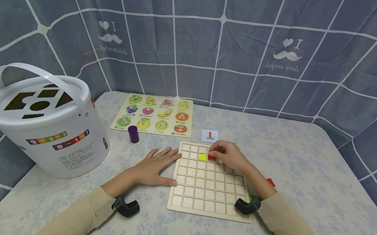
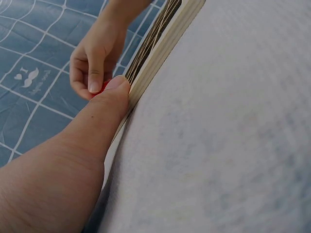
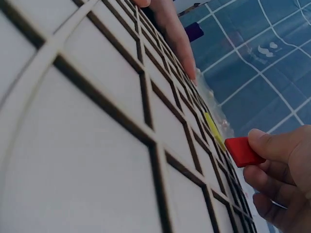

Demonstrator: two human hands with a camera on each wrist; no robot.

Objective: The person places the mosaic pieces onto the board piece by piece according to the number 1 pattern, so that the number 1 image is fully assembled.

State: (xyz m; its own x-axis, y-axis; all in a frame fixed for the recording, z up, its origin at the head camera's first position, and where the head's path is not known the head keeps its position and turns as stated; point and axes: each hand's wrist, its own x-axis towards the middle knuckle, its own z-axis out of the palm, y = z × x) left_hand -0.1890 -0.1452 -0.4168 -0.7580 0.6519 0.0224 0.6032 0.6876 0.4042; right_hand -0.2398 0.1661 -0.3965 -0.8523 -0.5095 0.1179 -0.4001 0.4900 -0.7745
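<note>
A wooden grid board (image 1: 199, 194) lies on the table, with a yellow tile (image 1: 202, 157) in its second row from the far edge. My right hand (image 1: 230, 156) pinches a red square tile (image 3: 241, 151) between thumb and fingers, just right of the yellow one. In the right wrist view the red tile is tilted at the grid. My left hand (image 1: 152, 168) is spread flat at the board's left side, its thumb and a fingertip at the edge. Behind the board is a small pattern card (image 1: 210, 135) with coloured squares on a grid.
A white lidded bucket (image 1: 82, 153) with shaped holes stands at the left. A fruit picture board (image 1: 186, 126) lies at the back, a purple cylinder (image 1: 133, 134) before it. Beside my right forearm lie a red piece (image 1: 271, 182) and a green piece (image 1: 252, 197), partly hidden.
</note>
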